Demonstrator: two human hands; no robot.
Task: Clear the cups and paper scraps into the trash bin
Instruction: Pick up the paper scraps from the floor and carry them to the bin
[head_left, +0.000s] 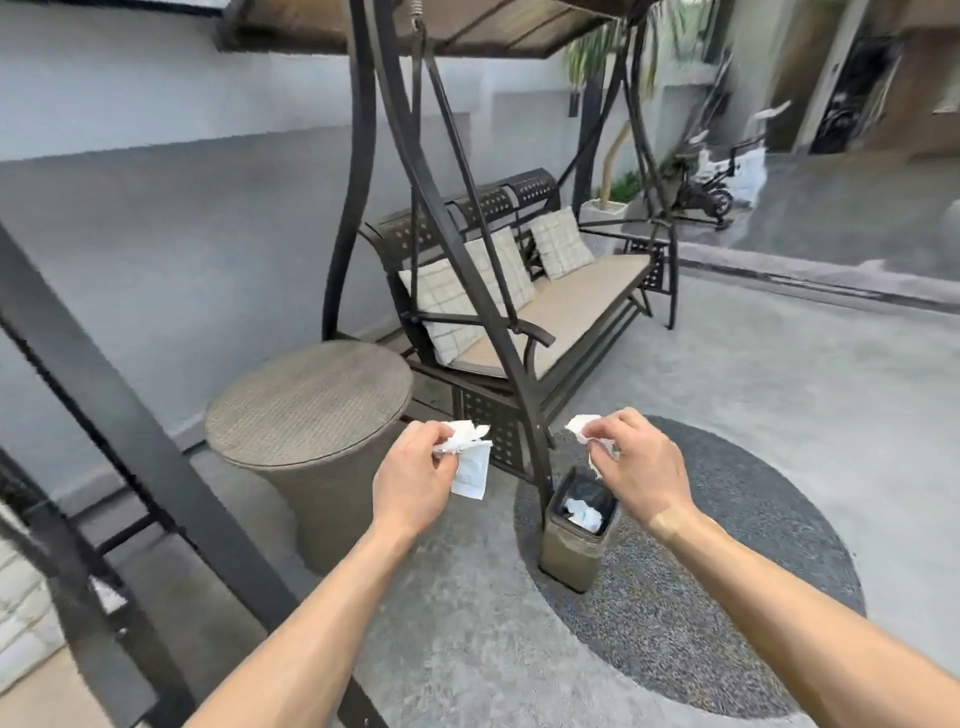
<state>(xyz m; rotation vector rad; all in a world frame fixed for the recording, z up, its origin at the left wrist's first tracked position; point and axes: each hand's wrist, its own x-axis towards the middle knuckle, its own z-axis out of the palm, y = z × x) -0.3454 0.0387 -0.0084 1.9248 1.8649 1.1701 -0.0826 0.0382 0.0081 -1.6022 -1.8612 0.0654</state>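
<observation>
My left hand (413, 475) grips crumpled white paper scraps (465, 439) together with a white paper cup (471, 474) that hangs below the fingers. My right hand (641, 467) pinches more crumpled white paper (582, 427) and hovers just above the small tan trash bin (569, 558). The bin stands on the ground beside the swing's leg, lined with a dark bag, and white paper (584, 514) lies inside it. The left hand is to the left of the bin, higher than its rim.
A round wicker side table (306, 400) stands at the left of the bin. Behind it is a metal swing bench (561, 306) with cushions, its curved frame leg (524, 395) right next to the bin. A dark round gravel patch (727, 571) surrounds the bin. A dark bar (130, 415) crosses the left foreground.
</observation>
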